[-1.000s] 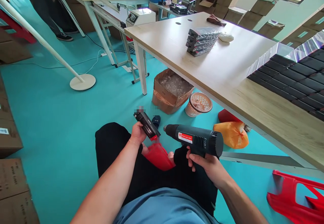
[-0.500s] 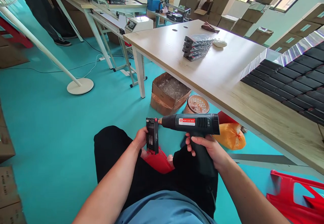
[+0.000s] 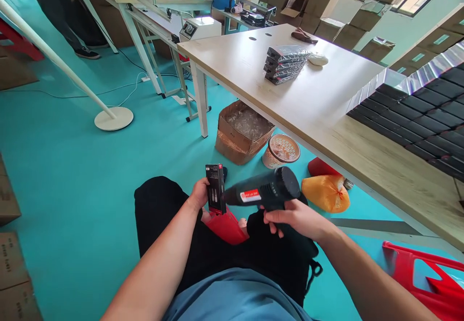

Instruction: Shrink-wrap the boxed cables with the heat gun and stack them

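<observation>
A slim black box [image 3: 216, 189] with red marks stands upright in my left hand [image 3: 199, 193], which grips it by its left edge. My right hand [image 3: 290, 216] is wrapped round the handle of a dark heat gun [image 3: 266, 188] with a red and white label. The gun's nozzle points left at the lower right side of the box; whether it touches cannot be made out. Below the box, a red plastic stool [image 3: 228, 226] shows between my knees.
The wooden table [image 3: 232, 60] carries a stack of wrapped boxes [image 3: 284, 65] and rows of black boxes [image 3: 424, 118]. Beneath it are a carton of clear film [image 3: 241, 135], a bin [image 3: 281, 150] and an orange bag [image 3: 326, 193]. A fan stand [image 3: 114, 119] and a red stool [image 3: 427, 277] flank me.
The heat gun has swung down and left, its nozzle dropping from the box's top to its lower side, and its rear has turned toward me. The box has shifted slightly up and left.
</observation>
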Demonstrator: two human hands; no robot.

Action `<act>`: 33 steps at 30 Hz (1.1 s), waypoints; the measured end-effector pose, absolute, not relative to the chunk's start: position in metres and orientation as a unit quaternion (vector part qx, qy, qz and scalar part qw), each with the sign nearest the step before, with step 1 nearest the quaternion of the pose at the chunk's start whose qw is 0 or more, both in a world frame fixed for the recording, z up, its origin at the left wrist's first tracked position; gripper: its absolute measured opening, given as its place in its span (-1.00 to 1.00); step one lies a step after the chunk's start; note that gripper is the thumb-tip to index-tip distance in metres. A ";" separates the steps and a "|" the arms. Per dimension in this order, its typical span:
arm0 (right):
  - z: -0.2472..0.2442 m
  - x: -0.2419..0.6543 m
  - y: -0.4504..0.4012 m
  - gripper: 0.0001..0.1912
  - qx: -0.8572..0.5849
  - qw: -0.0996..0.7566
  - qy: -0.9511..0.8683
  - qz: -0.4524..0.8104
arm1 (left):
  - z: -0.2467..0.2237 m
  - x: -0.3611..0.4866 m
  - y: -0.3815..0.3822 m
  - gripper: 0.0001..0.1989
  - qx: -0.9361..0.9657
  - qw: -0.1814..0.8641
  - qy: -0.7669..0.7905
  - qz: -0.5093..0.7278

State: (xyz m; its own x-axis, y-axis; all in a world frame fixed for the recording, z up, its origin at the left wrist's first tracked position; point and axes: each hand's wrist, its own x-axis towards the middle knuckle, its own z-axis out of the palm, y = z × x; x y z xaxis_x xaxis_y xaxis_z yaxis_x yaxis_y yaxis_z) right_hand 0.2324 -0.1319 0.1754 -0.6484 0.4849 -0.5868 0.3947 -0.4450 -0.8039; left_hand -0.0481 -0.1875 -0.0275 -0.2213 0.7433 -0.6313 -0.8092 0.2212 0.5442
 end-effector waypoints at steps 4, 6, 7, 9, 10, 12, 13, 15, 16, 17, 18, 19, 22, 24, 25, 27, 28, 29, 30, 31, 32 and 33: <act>0.166 0.250 -0.153 -0.82 -0.433 -0.015 -0.527 0.731 | -0.019 -0.050 -0.185 -0.74 -0.070 0.603 0.462 0.647; 0.163 0.256 -0.160 -0.78 -0.447 0.012 -0.511 0.734 | -0.016 -0.051 -0.184 -0.71 -0.077 0.598 0.457 0.654; 0.160 0.259 -0.163 -0.75 -0.449 0.024 -0.500 0.740 | -0.015 -0.051 -0.184 -0.70 -0.081 0.597 0.457 0.655; 0.156 0.261 -0.166 -0.67 -0.446 0.036 -0.478 0.756 | -0.014 -0.051 -0.184 -0.70 -0.087 0.595 0.456 0.656; 0.152 0.261 -0.167 -0.64 -0.448 0.050 -0.468 0.760 | -0.014 -0.051 -0.184 -0.71 -0.084 0.595 0.454 0.658; 0.145 0.261 -0.166 -0.61 -0.471 0.104 -0.450 0.752 | -0.014 -0.050 -0.183 -0.71 -0.058 0.586 0.455 0.668; 0.141 0.262 -0.165 -0.60 -0.489 0.139 -0.437 0.742 | -0.014 -0.050 -0.183 -0.71 -0.035 0.572 0.460 0.678; 0.135 0.264 -0.160 -0.61 -0.521 0.195 -0.391 0.734 | -0.015 -0.048 -0.183 -0.68 0.024 0.529 0.486 0.695; 0.134 0.267 -0.157 -0.61 -0.527 0.206 -0.359 0.742 | -0.015 -0.046 -0.184 -0.65 0.051 0.508 0.505 0.696; 0.134 0.270 -0.154 -0.62 -0.528 0.211 -0.328 0.755 | -0.016 -0.045 -0.184 -0.63 0.074 0.491 0.524 0.692; 0.135 0.273 -0.151 -0.63 -0.524 0.213 -0.303 0.767 | -0.017 -0.044 -0.184 -0.62 0.091 0.480 0.541 0.684; 0.137 0.276 -0.148 -0.64 -0.520 0.216 -0.288 0.775 | -0.018 -0.043 -0.185 -0.62 0.103 0.472 0.555 0.676; 0.147 0.278 -0.144 -0.67 -0.508 0.222 -0.306 0.774 | -0.022 -0.040 -0.185 -0.62 0.118 0.444 0.579 0.674; 0.154 0.271 -0.146 -0.67 -0.487 0.209 -0.347 0.774 | -0.025 -0.040 -0.184 -0.62 0.129 0.427 0.586 0.677; 0.156 0.266 -0.147 -0.66 -0.471 0.197 -0.370 0.776 | -0.025 -0.039 -0.184 -0.61 0.137 0.422 0.589 0.676; 0.159 0.253 -0.149 -0.64 -0.439 0.179 -0.417 0.776 | -0.025 -0.039 -0.182 -0.60 0.153 0.415 0.595 0.671; 0.160 0.247 -0.150 -0.64 -0.431 0.180 -0.438 0.769 | -0.024 -0.039 -0.182 -0.59 0.158 0.415 0.596 0.669; 0.161 0.241 -0.149 -0.64 -0.429 0.186 -0.457 0.757 | -0.023 -0.039 -0.182 -0.58 0.161 0.416 0.597 0.667; 0.161 0.236 -0.148 -0.64 -0.433 0.192 -0.471 0.744 | -0.023 -0.040 -0.182 -0.58 0.163 0.416 0.598 0.665; 0.162 0.233 -0.147 -0.65 -0.440 0.195 -0.483 0.732 | -0.022 -0.040 -0.182 -0.58 0.166 0.418 0.599 0.662; 0.163 0.230 -0.146 -0.67 -0.445 0.189 -0.492 0.724 | -0.022 -0.041 -0.182 -0.58 0.169 0.419 0.601 0.659; 0.164 0.228 -0.145 -0.70 -0.443 0.173 -0.501 0.723 | -0.023 -0.041 -0.183 -0.58 0.174 0.418 0.604 0.656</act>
